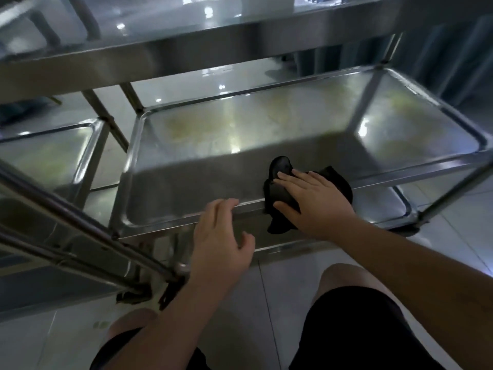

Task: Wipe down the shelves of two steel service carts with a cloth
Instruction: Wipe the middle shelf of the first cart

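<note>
A steel service cart stands in front of me, its middle shelf [202, 166] a shallow tray with yellowish stains toward the back. A black cloth [280, 172] lies over the shelf's near rim at the right. My right hand [312, 201] presses flat on the cloth with straight fingers. My left hand [221, 236] rests on the near rim to the left of the cloth, fingers draped over the edge and thumb below it. The cart's top shelf [240, 36] hangs above, and a lower shelf [378, 204] shows underneath at the right.
A second steel cart [50, 153] stands close on the left, its frame bars [80, 231] crossing the lower left. Pale floor tiles [282, 295] lie below, with my knees and black shorts [354, 329] near the bottom edge.
</note>
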`<action>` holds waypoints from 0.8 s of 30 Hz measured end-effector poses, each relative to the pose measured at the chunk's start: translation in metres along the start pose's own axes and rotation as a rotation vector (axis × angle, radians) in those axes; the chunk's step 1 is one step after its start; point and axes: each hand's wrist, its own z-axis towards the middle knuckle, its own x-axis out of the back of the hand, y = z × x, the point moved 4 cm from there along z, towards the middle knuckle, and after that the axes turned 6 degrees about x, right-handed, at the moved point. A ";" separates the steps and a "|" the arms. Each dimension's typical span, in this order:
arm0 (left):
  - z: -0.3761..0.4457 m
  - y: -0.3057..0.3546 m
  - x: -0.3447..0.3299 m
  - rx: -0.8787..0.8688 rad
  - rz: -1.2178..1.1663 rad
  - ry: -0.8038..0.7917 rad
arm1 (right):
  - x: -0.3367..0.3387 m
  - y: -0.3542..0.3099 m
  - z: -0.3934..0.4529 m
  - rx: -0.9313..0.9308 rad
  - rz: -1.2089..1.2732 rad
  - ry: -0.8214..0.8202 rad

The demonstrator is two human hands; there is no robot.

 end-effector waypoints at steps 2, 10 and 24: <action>0.010 0.020 -0.016 -0.058 0.045 -0.033 | 0.004 0.025 -0.012 -0.052 0.009 0.020; 0.029 0.085 -0.078 -0.221 0.173 -0.157 | 0.023 0.127 -0.054 -0.290 0.002 0.078; 0.064 0.157 -0.159 -0.414 0.375 -0.383 | 0.044 0.241 -0.082 -0.547 0.046 0.050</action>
